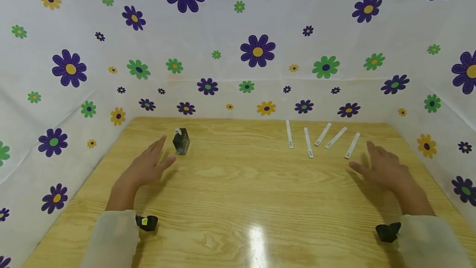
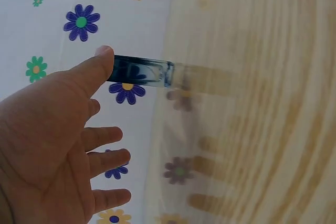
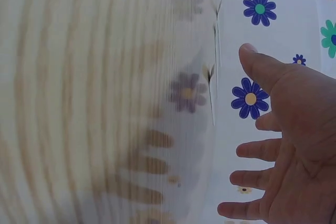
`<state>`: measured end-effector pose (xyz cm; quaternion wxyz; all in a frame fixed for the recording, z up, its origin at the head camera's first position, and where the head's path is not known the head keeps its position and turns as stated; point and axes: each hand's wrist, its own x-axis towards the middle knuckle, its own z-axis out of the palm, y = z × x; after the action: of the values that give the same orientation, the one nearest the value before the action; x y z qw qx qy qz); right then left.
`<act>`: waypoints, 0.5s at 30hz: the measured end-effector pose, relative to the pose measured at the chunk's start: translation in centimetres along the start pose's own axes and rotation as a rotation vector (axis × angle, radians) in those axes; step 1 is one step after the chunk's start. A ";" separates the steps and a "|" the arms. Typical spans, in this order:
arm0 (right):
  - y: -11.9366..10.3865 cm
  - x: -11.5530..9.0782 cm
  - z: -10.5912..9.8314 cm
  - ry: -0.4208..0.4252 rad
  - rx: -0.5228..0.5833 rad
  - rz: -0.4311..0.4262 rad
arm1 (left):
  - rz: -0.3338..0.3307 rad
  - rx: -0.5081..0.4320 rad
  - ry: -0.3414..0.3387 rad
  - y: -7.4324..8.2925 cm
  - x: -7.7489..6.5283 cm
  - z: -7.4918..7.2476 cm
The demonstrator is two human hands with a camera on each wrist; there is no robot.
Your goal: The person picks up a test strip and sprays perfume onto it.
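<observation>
Your left hand [image 1: 143, 169] and right hand [image 1: 388, 171] are empty and spread, the bottle [image 1: 181, 142] upright beside the left, white strips [image 1: 308, 142] near the right; a low, square grip likely prevents tipping.

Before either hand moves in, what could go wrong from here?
The dark bottle stands upright just beyond the left hand's fingers and thumb, so a careless sweep might knock it over. The five white strips lie flat on the table, so they could be awkward to lift and may slide instead. The right hand is close to the rightmost strip and might brush it out of place.
</observation>
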<state>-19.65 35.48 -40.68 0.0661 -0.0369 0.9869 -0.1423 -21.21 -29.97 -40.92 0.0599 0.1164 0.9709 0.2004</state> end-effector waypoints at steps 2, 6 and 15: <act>-0.4 0.3 0.1 0.000 0.010 -0.011 | -0.013 -0.016 -0.022 -0.4 0.3 0.2; -1.2 0.9 0.1 -0.004 0.018 -0.053 | -0.021 -0.052 -0.064 -1.1 0.9 0.3; -1.5 2.1 -0.1 -0.003 0.099 -0.045 | -0.020 -0.083 -0.072 -2.6 2.5 0.2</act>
<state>-21.64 33.84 -40.42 0.0662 -0.0559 0.9775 -0.1921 -24.07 -31.56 -42.34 0.1017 0.1112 0.9601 0.2357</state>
